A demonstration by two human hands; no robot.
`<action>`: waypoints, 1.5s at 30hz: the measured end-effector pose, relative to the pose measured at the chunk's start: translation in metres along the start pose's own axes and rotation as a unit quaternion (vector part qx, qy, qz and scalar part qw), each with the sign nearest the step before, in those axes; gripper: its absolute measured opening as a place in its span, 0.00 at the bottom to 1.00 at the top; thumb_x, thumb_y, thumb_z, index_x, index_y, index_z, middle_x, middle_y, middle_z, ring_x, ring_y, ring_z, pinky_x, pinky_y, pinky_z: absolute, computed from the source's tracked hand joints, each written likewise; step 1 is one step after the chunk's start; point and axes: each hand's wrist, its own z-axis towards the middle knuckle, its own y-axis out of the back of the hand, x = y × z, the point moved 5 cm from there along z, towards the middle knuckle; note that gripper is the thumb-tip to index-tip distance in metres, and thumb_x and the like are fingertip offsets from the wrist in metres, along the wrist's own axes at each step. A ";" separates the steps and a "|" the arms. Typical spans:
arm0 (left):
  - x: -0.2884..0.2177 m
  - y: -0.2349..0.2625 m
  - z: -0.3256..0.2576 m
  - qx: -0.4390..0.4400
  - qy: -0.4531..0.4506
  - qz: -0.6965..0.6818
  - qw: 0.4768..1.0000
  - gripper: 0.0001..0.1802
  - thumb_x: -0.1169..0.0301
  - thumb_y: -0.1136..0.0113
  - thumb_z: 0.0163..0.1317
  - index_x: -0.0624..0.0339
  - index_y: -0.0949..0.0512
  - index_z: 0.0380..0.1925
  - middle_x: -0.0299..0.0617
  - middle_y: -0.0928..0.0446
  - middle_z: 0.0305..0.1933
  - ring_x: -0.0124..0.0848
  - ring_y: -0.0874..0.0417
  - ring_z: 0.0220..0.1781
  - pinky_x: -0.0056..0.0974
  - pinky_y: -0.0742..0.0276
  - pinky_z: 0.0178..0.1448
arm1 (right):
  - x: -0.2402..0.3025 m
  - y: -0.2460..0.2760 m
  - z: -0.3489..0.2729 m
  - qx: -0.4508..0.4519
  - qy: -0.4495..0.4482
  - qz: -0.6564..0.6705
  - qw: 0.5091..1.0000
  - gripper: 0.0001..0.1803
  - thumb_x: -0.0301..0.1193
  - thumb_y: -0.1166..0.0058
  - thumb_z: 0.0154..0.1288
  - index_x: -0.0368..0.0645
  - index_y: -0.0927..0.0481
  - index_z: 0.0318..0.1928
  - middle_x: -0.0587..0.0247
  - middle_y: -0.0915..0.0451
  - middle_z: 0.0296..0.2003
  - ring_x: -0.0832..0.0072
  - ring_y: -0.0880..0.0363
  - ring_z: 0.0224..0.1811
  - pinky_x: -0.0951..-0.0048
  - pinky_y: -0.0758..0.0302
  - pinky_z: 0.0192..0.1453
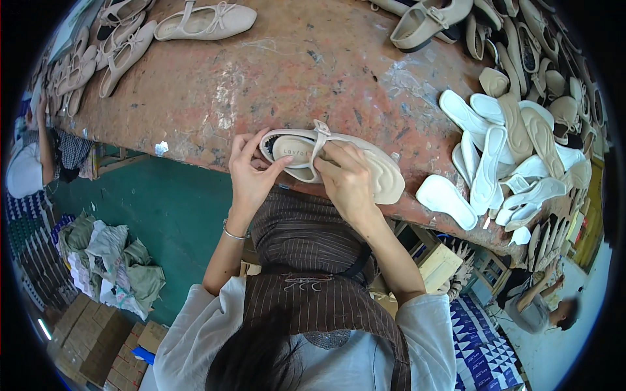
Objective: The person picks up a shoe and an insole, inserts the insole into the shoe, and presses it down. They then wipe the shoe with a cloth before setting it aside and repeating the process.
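Two bare hands are working on a single beige flat shoe (329, 163) lying at the near edge of a worn, reddish workbench (293, 72), just above the worker's striped apron (306, 228). An insole appears to be already sitting inside the shoe, its heel end showing dark around a pale pad, and the job looks to be at the pressing-and-seating stage rather than finished, since both hands are on the shoe and its strap is standing up between them. Stacks around the bench are suggesting how much is left: a heap of loose white and tan insoles (515, 150) is lying to the right, while rows of beige shoes (104, 52) are waiting at the far left and more shoes (495, 26) are crowding the far right corner. The left hand (251, 173) is pinching the heel end, thumb and forefinger closed on the rim with the other fingers spread. The right hand (345, 179) is curling over the middle of the shoe, fingers bent down onto the strap and the insole beneath, gripping rather than lying loose. Another person (541, 309) is sitting below the bench at lower right.
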 end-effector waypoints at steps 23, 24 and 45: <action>0.020 0.001 0.026 -0.007 0.095 -0.067 0.993 0.04 0.80 0.35 0.61 0.71 0.19 0.34 0.37 0.22 0.28 0.18 0.24 0.20 0.27 0.31 0.16 | 0.011 -0.029 0.006 0.209 0.095 -0.104 0.968 0.17 0.27 0.44 0.54 0.39 0.15 0.46 0.58 0.16 0.40 0.67 0.17 0.49 0.66 0.24 0.59; 0.021 0.001 0.026 -0.003 0.106 -0.066 0.992 0.03 0.79 0.35 0.62 0.70 0.18 0.33 0.37 0.22 0.25 0.18 0.24 0.19 0.27 0.31 0.16 | 0.012 -0.022 0.004 0.177 0.081 -0.136 0.971 0.16 0.27 0.45 0.53 0.37 0.15 0.44 0.56 0.16 0.41 0.66 0.18 0.50 0.65 0.26 0.63; -0.084 -0.103 -0.090 0.138 -0.299 0.283 0.901 0.25 0.69 0.34 0.50 0.73 0.21 0.48 0.56 0.24 0.55 0.53 0.30 0.66 0.55 0.32 0.67 | -0.004 0.044 -0.042 -0.003 -0.072 -0.139 0.988 0.18 0.15 0.43 0.51 0.37 0.24 0.45 0.41 0.26 0.63 0.43 0.28 0.66 0.40 0.41 0.75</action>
